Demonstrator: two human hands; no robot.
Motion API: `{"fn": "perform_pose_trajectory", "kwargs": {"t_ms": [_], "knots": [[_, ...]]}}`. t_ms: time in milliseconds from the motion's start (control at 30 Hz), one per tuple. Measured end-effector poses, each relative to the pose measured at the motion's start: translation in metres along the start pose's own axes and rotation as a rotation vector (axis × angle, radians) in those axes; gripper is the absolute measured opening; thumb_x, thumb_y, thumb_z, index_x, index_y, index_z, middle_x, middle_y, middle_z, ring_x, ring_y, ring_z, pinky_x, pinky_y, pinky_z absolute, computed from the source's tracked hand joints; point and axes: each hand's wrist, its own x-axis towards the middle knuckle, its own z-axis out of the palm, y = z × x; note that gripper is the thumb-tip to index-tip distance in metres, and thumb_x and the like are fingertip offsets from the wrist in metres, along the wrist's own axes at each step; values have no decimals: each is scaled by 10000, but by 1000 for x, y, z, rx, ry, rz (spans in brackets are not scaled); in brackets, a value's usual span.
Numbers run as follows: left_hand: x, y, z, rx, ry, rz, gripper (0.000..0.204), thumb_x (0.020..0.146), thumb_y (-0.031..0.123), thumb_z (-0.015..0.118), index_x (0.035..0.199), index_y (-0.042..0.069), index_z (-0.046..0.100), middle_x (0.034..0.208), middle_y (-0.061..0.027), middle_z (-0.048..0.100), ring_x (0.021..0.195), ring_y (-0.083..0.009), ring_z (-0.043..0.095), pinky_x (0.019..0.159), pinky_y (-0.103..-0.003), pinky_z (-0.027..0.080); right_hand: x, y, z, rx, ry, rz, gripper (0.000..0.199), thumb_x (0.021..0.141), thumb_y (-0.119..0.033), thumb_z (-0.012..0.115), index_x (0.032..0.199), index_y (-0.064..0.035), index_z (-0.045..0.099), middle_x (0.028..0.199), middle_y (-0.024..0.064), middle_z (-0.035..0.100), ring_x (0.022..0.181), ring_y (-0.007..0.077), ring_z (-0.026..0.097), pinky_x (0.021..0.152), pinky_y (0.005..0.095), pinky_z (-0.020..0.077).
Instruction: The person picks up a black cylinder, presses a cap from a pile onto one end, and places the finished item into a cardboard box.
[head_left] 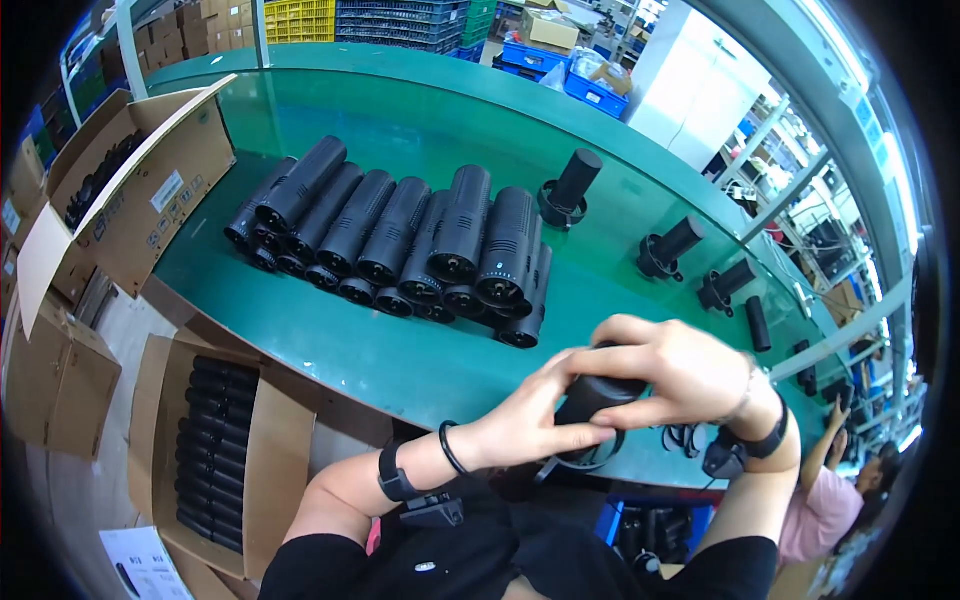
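Near the front edge of the green table, my left hand point(528, 418) and my right hand point(680, 372) are both closed around a black cylindrical housing point(600, 392). My left fingers wrap its left side, while the right hand reaches over its top and right side. The housing stands roughly upright; a wider round rim shows at its lower end, partly hidden by my fingers. To the left of my hands lies a stacked pile of similar black cylindrical housings point(462, 215) with slotted sides. A few small dark curved parts point(682, 438) lie just right of my hands.
Black cylinders in ring-shaped bases point(575, 180) stand along the green table point(420, 120) toward the right. A carton point(190, 170) of dark parts sits at left, another carton point(280, 450) of black cylinders below. A blue bin point(608, 520) is under the edge; a co-worker point(825, 515) works at right.
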Motion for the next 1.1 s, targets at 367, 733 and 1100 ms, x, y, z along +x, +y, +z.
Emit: {"fn": "perform_pose_trajectory", "kwargs": {"t_ms": [367,733,1100], "knots": [[-80,-51,-66,514,426,1,87,858,65,681,927,12,689,750,-59,651,585,-111,576,515,-246,422,66,131,-120,-425,982,11,519,874,-305,720,1258,-75,458,1038,148,591,916,219,632,774,327,515],[-92,-82,-72,1005,624,143,43,794,24,665,786,31,622,637,-94,594,558,-263,604,519,-361,479,298,246,-62,-201,847,243,504,757,-319,797,980,-39,442,917,218,608,895,397,619,780,425,491],[-91,-82,-69,1023,585,107,54,807,61,659,819,21,625,673,-105,601,596,-273,614,537,-366,504,314,300,-59,-203,604,336,411,818,-326,734,1067,-50,560,1049,247,654,1031,425,616,901,455,490]]}}
